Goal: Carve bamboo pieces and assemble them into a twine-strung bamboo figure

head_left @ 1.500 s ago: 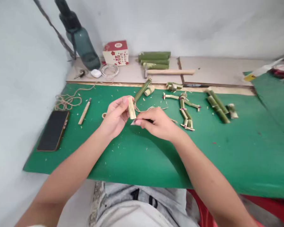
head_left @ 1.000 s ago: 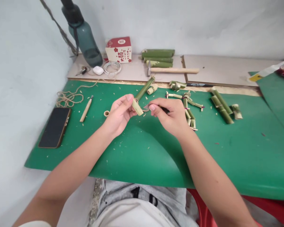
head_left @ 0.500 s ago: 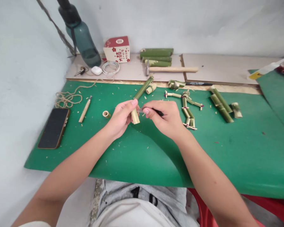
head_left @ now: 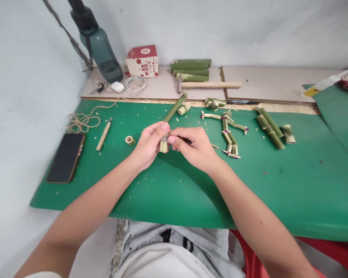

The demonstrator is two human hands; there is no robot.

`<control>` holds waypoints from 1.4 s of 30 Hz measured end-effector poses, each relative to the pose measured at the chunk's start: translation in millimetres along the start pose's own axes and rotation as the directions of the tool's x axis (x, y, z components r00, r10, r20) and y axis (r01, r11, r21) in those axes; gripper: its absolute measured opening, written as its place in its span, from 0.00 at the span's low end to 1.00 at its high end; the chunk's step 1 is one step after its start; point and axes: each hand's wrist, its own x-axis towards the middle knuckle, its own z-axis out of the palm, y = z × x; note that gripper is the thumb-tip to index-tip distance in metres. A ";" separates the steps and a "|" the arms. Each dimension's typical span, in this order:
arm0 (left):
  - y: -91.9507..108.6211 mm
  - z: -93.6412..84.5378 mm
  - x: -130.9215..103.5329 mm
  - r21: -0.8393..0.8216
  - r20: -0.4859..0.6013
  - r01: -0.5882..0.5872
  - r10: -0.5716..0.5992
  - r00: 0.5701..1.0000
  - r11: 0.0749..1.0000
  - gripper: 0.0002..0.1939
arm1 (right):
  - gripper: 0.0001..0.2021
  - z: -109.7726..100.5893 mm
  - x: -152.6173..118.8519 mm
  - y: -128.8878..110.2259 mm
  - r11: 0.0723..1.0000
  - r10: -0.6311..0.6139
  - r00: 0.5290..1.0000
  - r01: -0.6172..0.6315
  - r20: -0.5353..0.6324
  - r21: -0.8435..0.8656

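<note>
My left hand (head_left: 149,144) is closed around a length of bamboo (head_left: 174,108); its green end points away and its pale, peeled end (head_left: 164,146) sticks out toward me. In my right hand (head_left: 195,147) is a knife (head_left: 186,141) with a dark handle, partly hidden by the fingers. Its blade lies against the pale part, close to my left thumb. Right of my hands, a jointed bamboo figure (head_left: 225,125) bound with purple thread lies on the green mat (head_left: 174,193). A short bamboo ring (head_left: 130,140) sits left of my left hand.
A phone (head_left: 66,158), a wooden-handled tool (head_left: 104,135) and loose twine (head_left: 82,120) lie at left. Bamboo pieces (head_left: 269,127) rest at right. Behind are a hammer (head_left: 211,85), bamboo lengths (head_left: 191,63), a box (head_left: 142,61), a bottle (head_left: 101,54) and a glue bottle (head_left: 321,87).
My right hand has moved left and slightly down, bringing the knife blade across the pale bamboo. My left hand keeps its hold in nearly the same place.
</note>
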 end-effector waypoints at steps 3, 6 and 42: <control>-0.2 -0.1 -0.1 -0.011 -0.027 -0.008 0.008 1.000 1.000 0.22 | 0.18 1.0 -0.4 -1.2 0.998 -0.014 0.999 0.011 -0.045 -0.063; -0.2 1.0 0.0 -0.010 -0.051 -0.018 0.018 0.999 1.000 0.24 | 0.19 0.8 -0.8 -2.7 0.994 -0.018 0.998 0.011 -0.060 -0.113; -0.4 0.9 3.7 -0.072 -0.048 0.136 -0.140 0.989 0.988 0.29 | 0.13 -0.9 -0.3 7.1 0.934 -0.002 0.999 -0.017 -0.052 -0.356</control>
